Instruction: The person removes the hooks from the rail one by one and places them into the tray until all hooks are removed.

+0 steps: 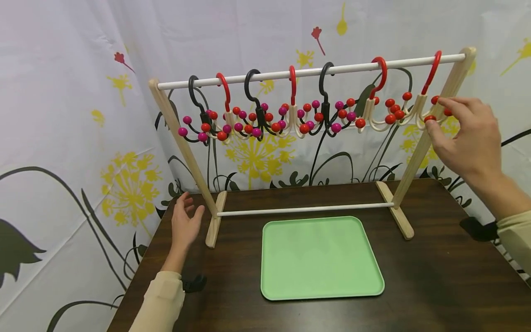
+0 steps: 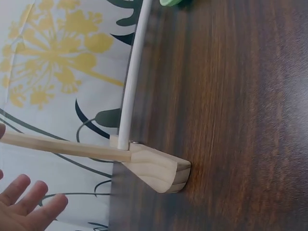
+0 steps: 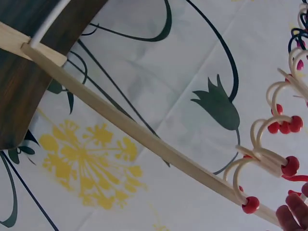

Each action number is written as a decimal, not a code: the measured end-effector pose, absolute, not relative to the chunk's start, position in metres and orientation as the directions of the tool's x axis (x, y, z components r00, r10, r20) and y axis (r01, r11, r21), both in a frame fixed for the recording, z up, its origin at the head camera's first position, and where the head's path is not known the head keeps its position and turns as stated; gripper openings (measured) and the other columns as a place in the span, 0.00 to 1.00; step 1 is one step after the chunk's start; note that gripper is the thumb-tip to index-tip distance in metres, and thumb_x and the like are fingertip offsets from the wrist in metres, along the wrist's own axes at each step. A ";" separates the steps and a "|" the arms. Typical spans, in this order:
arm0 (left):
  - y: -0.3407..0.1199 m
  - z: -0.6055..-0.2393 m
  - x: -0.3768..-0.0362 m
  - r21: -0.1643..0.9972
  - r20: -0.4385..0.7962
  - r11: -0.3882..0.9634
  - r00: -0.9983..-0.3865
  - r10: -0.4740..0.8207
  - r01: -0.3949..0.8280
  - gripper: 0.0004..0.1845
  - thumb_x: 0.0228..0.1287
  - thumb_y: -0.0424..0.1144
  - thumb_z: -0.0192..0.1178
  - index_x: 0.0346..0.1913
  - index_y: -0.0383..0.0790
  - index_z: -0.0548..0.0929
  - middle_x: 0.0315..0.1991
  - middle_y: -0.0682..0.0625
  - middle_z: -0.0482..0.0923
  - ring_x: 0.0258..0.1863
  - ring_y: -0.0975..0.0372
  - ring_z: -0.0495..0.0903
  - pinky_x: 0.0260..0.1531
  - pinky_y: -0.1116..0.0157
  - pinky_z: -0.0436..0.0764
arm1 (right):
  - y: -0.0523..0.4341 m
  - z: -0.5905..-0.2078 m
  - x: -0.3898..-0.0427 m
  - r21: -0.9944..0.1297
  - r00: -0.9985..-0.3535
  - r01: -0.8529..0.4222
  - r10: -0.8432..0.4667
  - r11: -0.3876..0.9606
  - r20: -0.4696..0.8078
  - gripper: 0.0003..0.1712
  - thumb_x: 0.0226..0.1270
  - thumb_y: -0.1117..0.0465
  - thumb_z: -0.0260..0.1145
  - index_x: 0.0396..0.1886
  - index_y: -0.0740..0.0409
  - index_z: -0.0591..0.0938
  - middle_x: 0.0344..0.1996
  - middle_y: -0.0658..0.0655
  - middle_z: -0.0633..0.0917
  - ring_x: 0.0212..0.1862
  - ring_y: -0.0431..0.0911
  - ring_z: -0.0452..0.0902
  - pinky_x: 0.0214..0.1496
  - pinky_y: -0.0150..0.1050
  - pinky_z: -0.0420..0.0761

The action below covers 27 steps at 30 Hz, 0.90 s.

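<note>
Nearest is the beige left sleeve (image 1: 162,295), over a dark wood-grained table (image 1: 232,286) on which a pale green tray (image 1: 321,258) with rounded corners lies flat. A little beyond, the left hand (image 1: 185,226) holds nothing; its fingers are loosely bent and somewhat spread, apart from the rack beside it. The left foot (image 1: 213,230) of the wooden rack (image 1: 182,143) stands on the table just beside that hand, and a white lower bar (image 1: 307,209) runs behind the tray to the right foot (image 1: 400,210). Higher up, the right hand (image 1: 473,133) is raised at the rightmost hanger (image 1: 421,103), which hangs by its red hook from the right end of the white upper bar (image 1: 348,68), near the right post. The thumb and forefinger are apart, their tips at the hanger's red balls, the thumb by the lower red ball (image 1: 430,118); whether they pinch it I cannot tell. Six more hangers share the bar: three black hangers (image 1: 260,117) with pink balls and three red-hooked hangers (image 1: 293,115) with cream arms and red balls. Behind everything hangs a white cloth (image 1: 66,115) printed with yellow flowers and dark stems.
</note>
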<state>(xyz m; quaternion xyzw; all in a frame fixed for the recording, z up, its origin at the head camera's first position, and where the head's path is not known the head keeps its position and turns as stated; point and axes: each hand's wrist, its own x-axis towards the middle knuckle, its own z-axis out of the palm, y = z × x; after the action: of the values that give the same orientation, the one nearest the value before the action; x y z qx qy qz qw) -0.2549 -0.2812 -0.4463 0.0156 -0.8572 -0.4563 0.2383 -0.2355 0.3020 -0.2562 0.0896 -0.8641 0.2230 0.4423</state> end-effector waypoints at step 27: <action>-0.256 -0.450 -0.307 0.854 0.411 0.493 -0.796 -0.444 0.166 0.22 0.63 0.37 0.66 0.58 0.33 0.75 0.51 0.38 0.78 0.48 0.47 0.80 0.49 0.53 0.75 | 0.296 -0.212 -0.284 -0.476 -0.914 -0.015 0.181 0.880 0.363 0.34 0.72 0.46 0.50 0.65 0.69 0.73 0.52 0.72 0.81 0.58 0.67 0.68 0.55 0.60 0.61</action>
<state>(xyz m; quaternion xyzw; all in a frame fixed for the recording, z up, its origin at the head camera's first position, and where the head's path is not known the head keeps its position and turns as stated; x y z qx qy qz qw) -0.3070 -0.2564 -0.4499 0.0858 -0.8074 -0.4963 0.3072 -0.2837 0.2962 -0.2121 -0.0437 -0.9481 0.2414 0.2024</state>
